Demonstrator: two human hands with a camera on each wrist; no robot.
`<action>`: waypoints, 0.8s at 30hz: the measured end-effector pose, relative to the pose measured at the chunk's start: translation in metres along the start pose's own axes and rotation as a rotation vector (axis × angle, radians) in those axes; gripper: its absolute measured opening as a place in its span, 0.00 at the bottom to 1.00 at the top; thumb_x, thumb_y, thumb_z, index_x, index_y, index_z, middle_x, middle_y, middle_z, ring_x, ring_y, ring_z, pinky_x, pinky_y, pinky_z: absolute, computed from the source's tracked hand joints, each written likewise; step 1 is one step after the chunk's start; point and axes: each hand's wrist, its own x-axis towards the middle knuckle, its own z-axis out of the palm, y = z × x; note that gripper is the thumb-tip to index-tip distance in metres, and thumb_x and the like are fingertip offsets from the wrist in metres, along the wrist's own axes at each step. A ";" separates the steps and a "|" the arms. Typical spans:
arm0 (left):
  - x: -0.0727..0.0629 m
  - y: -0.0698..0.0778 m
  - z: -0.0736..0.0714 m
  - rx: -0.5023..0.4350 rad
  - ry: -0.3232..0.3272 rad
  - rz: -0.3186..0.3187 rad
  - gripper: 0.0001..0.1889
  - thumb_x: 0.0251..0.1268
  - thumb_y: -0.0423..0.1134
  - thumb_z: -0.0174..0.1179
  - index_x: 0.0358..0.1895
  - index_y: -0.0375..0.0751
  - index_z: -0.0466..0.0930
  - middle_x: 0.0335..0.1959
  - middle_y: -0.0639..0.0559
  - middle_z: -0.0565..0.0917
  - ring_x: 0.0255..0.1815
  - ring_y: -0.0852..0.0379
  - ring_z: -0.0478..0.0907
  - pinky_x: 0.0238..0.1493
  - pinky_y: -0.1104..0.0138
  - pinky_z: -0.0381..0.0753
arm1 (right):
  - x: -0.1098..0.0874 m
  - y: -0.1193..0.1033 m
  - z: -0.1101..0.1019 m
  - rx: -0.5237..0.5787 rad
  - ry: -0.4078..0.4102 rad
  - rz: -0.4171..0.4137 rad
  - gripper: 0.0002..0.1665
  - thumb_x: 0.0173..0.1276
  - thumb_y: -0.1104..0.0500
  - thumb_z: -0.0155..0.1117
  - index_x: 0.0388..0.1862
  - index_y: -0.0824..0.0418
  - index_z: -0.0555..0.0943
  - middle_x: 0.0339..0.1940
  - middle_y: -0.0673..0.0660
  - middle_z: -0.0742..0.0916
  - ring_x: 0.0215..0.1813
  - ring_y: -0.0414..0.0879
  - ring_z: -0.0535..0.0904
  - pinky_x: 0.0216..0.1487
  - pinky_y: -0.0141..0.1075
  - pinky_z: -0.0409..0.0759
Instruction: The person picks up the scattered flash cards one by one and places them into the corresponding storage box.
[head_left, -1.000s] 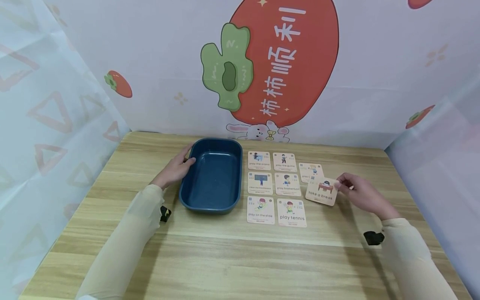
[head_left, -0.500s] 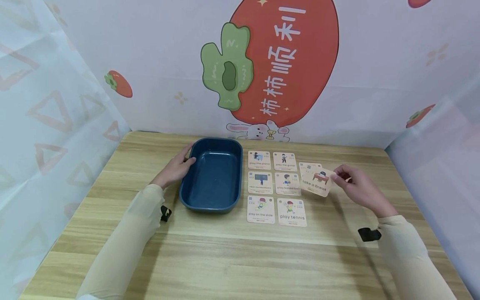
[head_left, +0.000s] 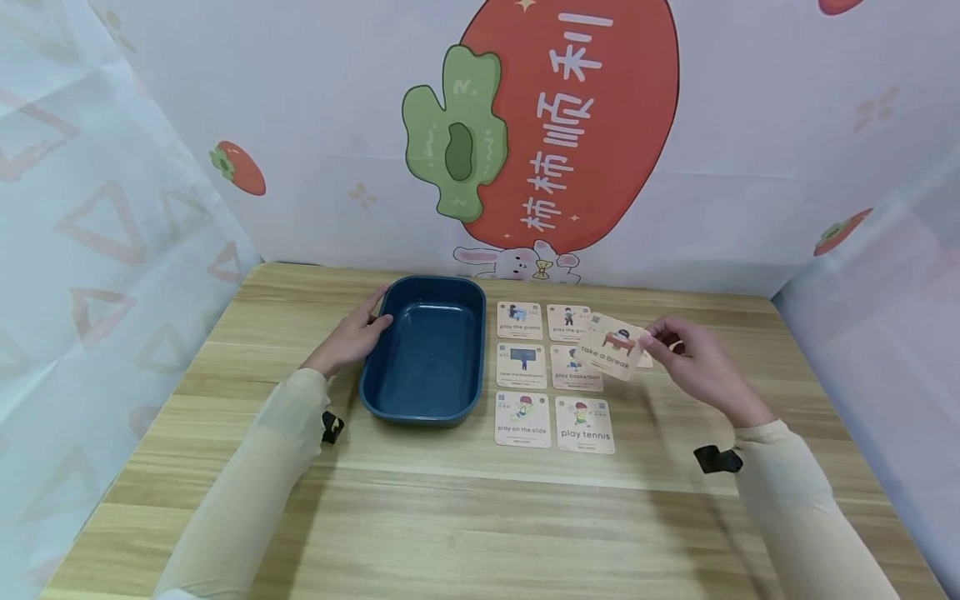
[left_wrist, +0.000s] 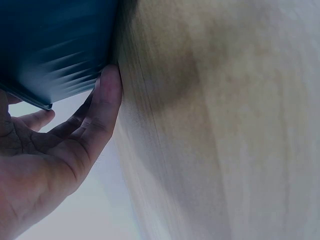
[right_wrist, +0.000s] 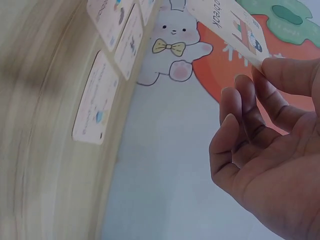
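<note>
My right hand (head_left: pixel 693 362) pinches a square picture card reading "take a break" (head_left: pixel 613 354) by its right edge, between thumb and fingertips. The right wrist view shows this card (right_wrist: pixel 235 27) raised above the table and tilted, the other fingers loosely curled. In the head view it overlaps the "play the guitar" card (head_left: pixel 562 317), the "play basketball" card (head_left: pixel 576 382) and most of a card behind them. My left hand (head_left: pixel 351 337) grips the left side of a dark blue rectangular tray (head_left: pixel 367 392), thumb over the rim and fingers along the outer wall (left_wrist: pixel 60 55).
Right of the tray lie the "play the piano" card (head_left: pixel 519 321), the blackboard card (head_left: pixel 522 367), the "play on the slide" card (head_left: pixel 522 421) and the "play tennis" card (head_left: pixel 584 425), in rows. A printed backdrop (head_left: pixel 330 208) stands at the wooden table's (head_left: pixel 465 533) back edge.
The "take a break" card, in my right hand, has moved left and toward the back, from beside the rows to over them. My left hand and the tray have stayed put.
</note>
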 end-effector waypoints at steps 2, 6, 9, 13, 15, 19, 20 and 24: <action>0.000 0.000 0.000 0.001 0.002 0.000 0.33 0.85 0.45 0.39 0.84 0.50 0.37 0.77 0.29 0.59 0.72 0.31 0.64 0.69 0.38 0.64 | 0.002 -0.004 0.002 0.010 0.008 -0.004 0.12 0.79 0.54 0.58 0.43 0.62 0.80 0.38 0.61 0.85 0.38 0.52 0.78 0.34 0.36 0.75; 0.000 0.000 0.000 0.004 0.007 0.000 0.33 0.85 0.45 0.39 0.84 0.51 0.37 0.76 0.28 0.59 0.72 0.31 0.64 0.69 0.38 0.63 | 0.007 -0.011 0.006 0.028 0.018 -0.011 0.11 0.79 0.55 0.59 0.42 0.62 0.80 0.37 0.60 0.84 0.37 0.52 0.77 0.34 0.36 0.76; 0.000 -0.001 0.000 0.002 0.007 -0.002 0.33 0.85 0.45 0.39 0.84 0.51 0.37 0.77 0.29 0.59 0.72 0.31 0.64 0.69 0.38 0.63 | 0.010 -0.016 0.009 0.037 0.016 -0.021 0.10 0.79 0.56 0.59 0.41 0.62 0.81 0.36 0.59 0.84 0.37 0.52 0.77 0.33 0.36 0.75; 0.001 -0.001 0.000 0.002 0.006 -0.005 0.33 0.85 0.45 0.39 0.84 0.52 0.37 0.78 0.30 0.57 0.72 0.32 0.64 0.70 0.38 0.63 | 0.014 -0.022 0.014 0.055 0.009 -0.044 0.09 0.78 0.58 0.59 0.41 0.63 0.81 0.36 0.58 0.84 0.36 0.52 0.77 0.33 0.36 0.75; 0.001 -0.001 0.000 0.003 0.005 -0.005 0.33 0.85 0.45 0.39 0.84 0.52 0.37 0.78 0.31 0.57 0.73 0.32 0.64 0.70 0.38 0.62 | 0.016 -0.026 0.017 0.066 0.007 -0.056 0.09 0.78 0.59 0.60 0.41 0.64 0.81 0.35 0.58 0.84 0.36 0.52 0.77 0.34 0.36 0.75; 0.001 -0.001 0.000 0.000 0.004 -0.003 0.33 0.85 0.45 0.39 0.84 0.52 0.37 0.78 0.31 0.57 0.73 0.32 0.64 0.70 0.38 0.62 | 0.019 -0.033 0.023 0.091 -0.004 -0.075 0.09 0.77 0.60 0.60 0.40 0.65 0.81 0.34 0.59 0.84 0.36 0.52 0.77 0.34 0.36 0.75; 0.001 -0.001 0.000 0.000 0.005 -0.003 0.33 0.85 0.45 0.39 0.84 0.52 0.37 0.78 0.30 0.57 0.73 0.32 0.64 0.70 0.38 0.63 | 0.020 -0.034 0.025 0.095 -0.006 -0.082 0.09 0.77 0.60 0.61 0.40 0.66 0.81 0.34 0.59 0.83 0.35 0.52 0.77 0.34 0.36 0.75; 0.000 -0.001 0.000 0.000 0.005 -0.004 0.33 0.85 0.45 0.39 0.84 0.52 0.37 0.78 0.30 0.58 0.73 0.32 0.64 0.70 0.38 0.62 | 0.023 -0.040 0.033 0.116 -0.022 -0.089 0.08 0.77 0.60 0.60 0.40 0.65 0.81 0.33 0.58 0.83 0.35 0.52 0.76 0.34 0.37 0.75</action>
